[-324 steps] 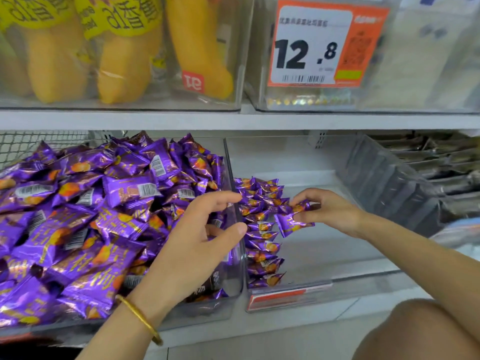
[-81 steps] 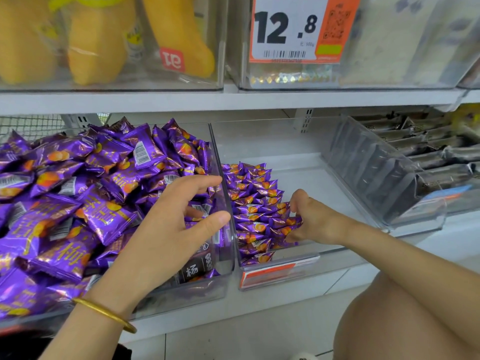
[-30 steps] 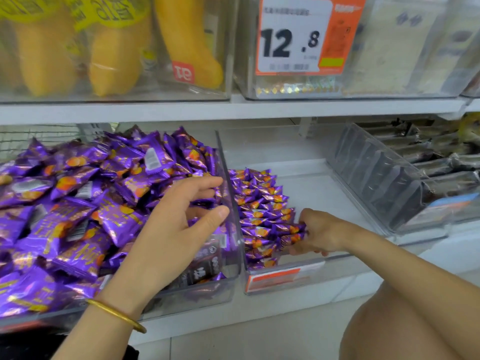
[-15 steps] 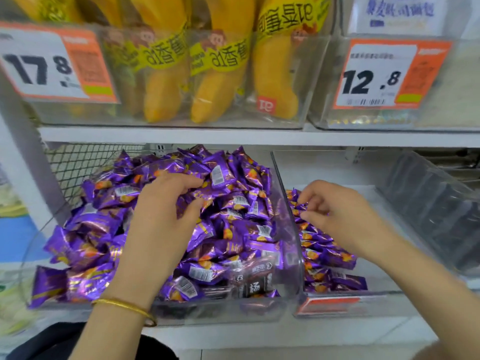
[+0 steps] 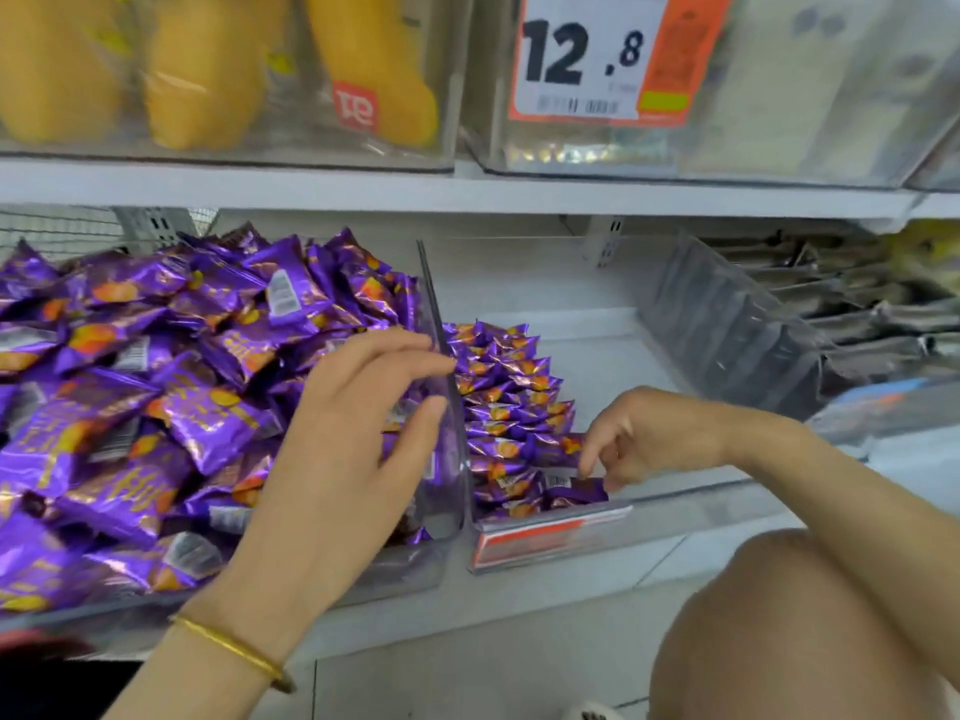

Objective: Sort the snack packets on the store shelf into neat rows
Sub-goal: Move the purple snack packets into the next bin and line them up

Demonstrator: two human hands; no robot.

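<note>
Beside the divider, the row stands on edge, packed tight so it holds. The right hand pinches the front packet in its fingers, apparently seating it. The left hand hovers over the pile, fingers loose and empty, likely ready for the next.

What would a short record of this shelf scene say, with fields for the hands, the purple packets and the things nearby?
left hand: open, over the loose pile of purple packets in the left bin
right hand: fingers curled, seems to pinch the front packet
row: packets overlapping front to back in the right bin, beside the divider
upper shelf: price tag reading 12.8, yellow packs
far right: dark packs
</note>
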